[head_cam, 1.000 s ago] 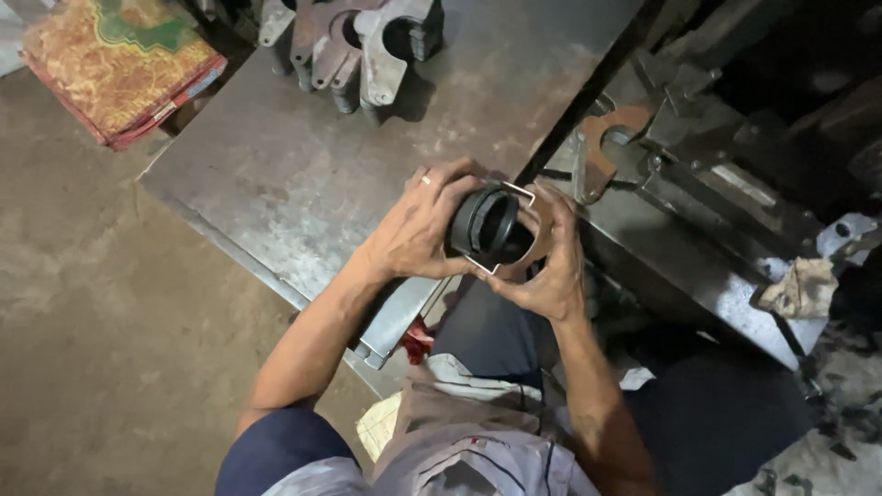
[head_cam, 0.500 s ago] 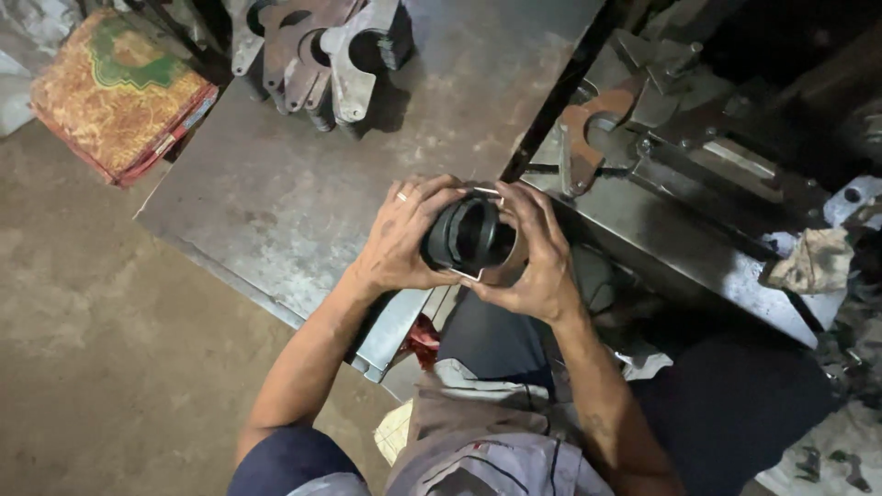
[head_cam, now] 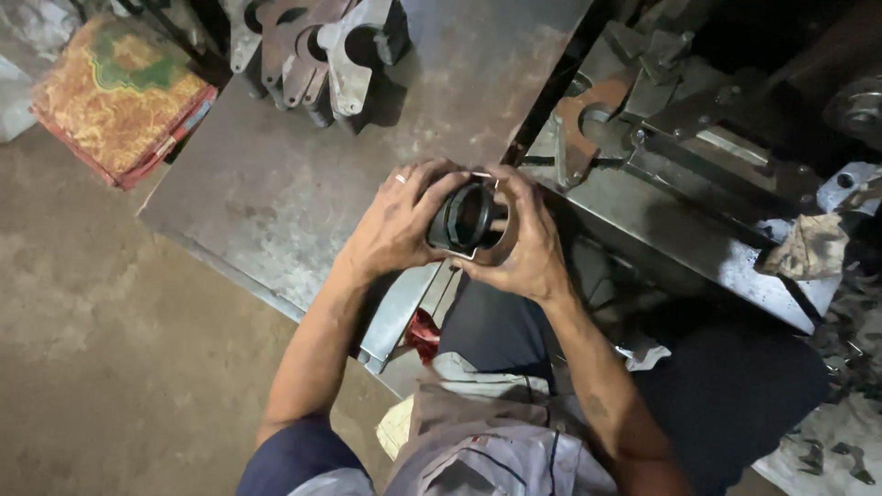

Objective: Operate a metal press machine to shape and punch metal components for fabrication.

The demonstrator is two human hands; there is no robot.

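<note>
2 hands (head_cam: 404, 225); 1 black ring (head_cam: 467, 219); 1 cushion (head_cam: 119, 96); 1 rag (head_cam: 808, 248)

Grey steel plate bench (head_cam: 276, 184) under the hands; stack of cut grey steel brackets (head_cam: 317, 46) lies on it, up beyond the left hand.

Dim workshop light, deep shadow upper right, soft sheen on steel plate (head_cam: 303, 193), mild blur throughout.

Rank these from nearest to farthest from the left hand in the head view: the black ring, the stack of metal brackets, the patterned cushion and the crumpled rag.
1. black ring: held in the left hand.
2. stack of metal brackets: up the table, top centre.
3. patterned cushion: far upper left, on the floor.
4. crumpled rag: far right.
</note>
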